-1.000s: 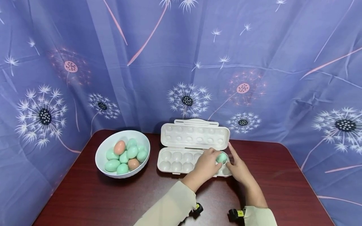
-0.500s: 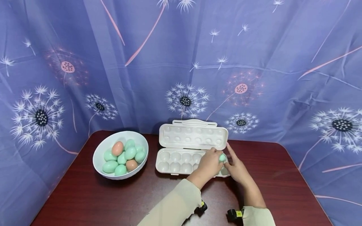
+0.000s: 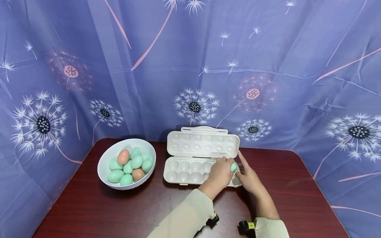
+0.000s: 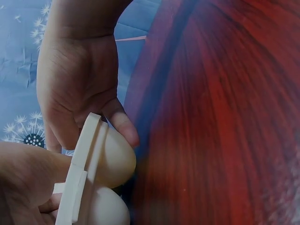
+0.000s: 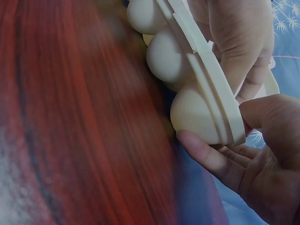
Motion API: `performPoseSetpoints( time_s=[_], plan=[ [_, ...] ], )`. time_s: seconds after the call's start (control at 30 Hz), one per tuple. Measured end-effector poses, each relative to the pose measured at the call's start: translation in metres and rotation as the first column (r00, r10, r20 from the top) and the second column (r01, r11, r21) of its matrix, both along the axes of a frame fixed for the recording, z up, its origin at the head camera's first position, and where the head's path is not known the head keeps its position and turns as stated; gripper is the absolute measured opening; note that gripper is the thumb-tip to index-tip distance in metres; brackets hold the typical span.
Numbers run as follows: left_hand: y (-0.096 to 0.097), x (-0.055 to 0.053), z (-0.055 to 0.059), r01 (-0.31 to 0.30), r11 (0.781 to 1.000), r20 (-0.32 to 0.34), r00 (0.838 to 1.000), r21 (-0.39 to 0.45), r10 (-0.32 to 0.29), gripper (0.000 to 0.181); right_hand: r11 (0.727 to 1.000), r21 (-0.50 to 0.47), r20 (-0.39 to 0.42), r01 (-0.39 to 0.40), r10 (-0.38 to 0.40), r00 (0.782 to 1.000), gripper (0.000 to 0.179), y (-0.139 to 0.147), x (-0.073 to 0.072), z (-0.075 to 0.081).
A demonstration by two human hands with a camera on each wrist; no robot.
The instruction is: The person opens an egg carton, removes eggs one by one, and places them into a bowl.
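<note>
An open white egg tray (image 3: 184, 178) stands at the back of the table, its lid (image 3: 203, 144) tilted up behind. My left hand (image 3: 220, 172) reaches over its right end and holds a green egg (image 3: 233, 167) down at the back right cup. The left hand covers part of that egg and several cups. My right hand (image 3: 251, 180) grips the tray's right end. In the right wrist view, a fingertip (image 5: 193, 144) presses under the rounded end cup (image 5: 194, 115) while the rest of the hand lies by the rim. The cups to the left hold nothing.
A white bowl (image 3: 102, 170) with several green eggs and two brown ones (image 3: 123, 157) stands at the left on the dark red table (image 3: 143, 211). A blue curtain (image 3: 166, 82) with dandelion prints hangs right behind the table's back edge.
My left hand has shifted slightly right over the egg, so less of the egg shows. The right hand keeps its place at the tray's end. The view has shifted a little.
</note>
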State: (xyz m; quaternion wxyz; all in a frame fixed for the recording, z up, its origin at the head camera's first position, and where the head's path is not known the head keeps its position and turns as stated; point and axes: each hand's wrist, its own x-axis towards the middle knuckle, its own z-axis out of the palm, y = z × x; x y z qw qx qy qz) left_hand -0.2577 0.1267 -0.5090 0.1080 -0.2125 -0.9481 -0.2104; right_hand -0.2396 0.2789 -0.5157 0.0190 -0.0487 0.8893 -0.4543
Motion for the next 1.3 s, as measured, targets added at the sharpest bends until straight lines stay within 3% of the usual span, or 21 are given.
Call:
performPoseSetpoints(
  time_s=[0.67,0.97,1.3],
  plan=[
    [-0.001,0.002,-0.003,-0.013,0.996,0.019,1.000,0.083,0.012,0.041,1.000,-0.027,0.004,0.000,0.000,1.000,0.086,-0.002,0.001,0.001],
    [-0.007,0.004,0.002,-0.016,0.989,0.012,1.000,0.147,0.014,0.044,0.999,-0.036,0.016,0.004,-0.003,1.000,0.086,-0.002,0.001,0.000],
    [-0.022,0.015,0.011,-0.030,0.965,0.032,0.999,0.260,0.023,0.043,1.000,-0.025,0.026,0.010,-0.009,1.000,0.087,-0.002,0.001,0.000]
  ],
)
